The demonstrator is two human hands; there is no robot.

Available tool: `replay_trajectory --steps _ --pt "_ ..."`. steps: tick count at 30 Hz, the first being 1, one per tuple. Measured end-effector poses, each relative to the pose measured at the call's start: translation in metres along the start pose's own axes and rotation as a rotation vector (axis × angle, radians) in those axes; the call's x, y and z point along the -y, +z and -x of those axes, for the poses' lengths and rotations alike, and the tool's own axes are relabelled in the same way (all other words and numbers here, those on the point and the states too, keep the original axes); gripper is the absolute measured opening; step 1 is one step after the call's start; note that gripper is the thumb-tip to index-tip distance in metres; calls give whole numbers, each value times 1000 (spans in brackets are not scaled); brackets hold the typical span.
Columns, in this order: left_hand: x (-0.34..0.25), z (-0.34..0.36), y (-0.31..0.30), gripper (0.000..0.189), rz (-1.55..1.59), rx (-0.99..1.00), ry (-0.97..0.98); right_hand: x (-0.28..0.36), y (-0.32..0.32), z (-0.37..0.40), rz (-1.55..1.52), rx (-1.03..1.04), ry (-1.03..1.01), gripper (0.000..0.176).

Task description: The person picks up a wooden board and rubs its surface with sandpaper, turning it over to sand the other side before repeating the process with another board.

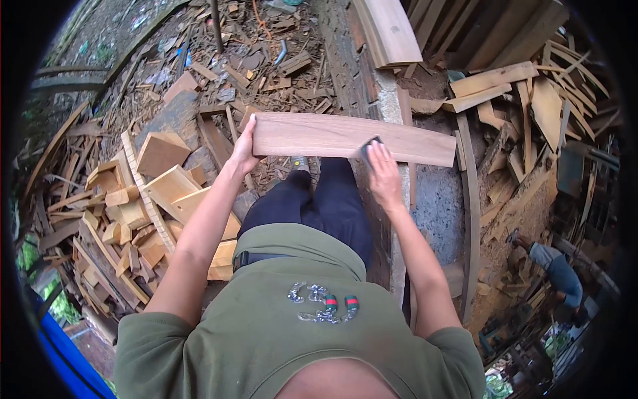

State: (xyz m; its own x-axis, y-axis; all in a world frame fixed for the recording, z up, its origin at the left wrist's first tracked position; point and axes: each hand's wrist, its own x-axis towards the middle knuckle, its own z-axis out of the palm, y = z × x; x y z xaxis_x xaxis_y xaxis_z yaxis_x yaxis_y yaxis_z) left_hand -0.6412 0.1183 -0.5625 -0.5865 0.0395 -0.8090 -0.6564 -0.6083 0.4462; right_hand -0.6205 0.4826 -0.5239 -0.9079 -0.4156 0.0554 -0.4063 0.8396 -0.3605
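Note:
A long, smooth wooden board [312, 136] lies crosswise in front of me, its right part over a low wall. My left hand [244, 147] grips the board's left end, with the thumb at its upper corner. On the board's face, right of its middle, my right hand [384, 166] holds a small dark block [369, 147], fingers closed round it and pressed to the wood. The underside of the block is hidden.
Wood offcuts [163, 154] are heaped at the left. Thick planks [389, 33] rest on the wall at the top. More scrap wood [492, 83] lies to the right. Another person [561, 276] bends down at the lower right.

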Motion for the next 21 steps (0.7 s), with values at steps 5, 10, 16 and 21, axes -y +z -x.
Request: replay_trajectory --steps 5,10,16,21 --pt "-12 9 9 58 -52 47 -3 52 13 -35 -88 10 -158 50" --pt "-20 16 9 59 -41 203 -54 142 56 -94 -211 -37 -482 52" --pt "-20 18 13 63 -54 181 -65 64 25 -84 -153 -128 -213 45" --pt "-12 17 10 66 -117 13 -82 -78 9 -10 -14 -250 574 43"
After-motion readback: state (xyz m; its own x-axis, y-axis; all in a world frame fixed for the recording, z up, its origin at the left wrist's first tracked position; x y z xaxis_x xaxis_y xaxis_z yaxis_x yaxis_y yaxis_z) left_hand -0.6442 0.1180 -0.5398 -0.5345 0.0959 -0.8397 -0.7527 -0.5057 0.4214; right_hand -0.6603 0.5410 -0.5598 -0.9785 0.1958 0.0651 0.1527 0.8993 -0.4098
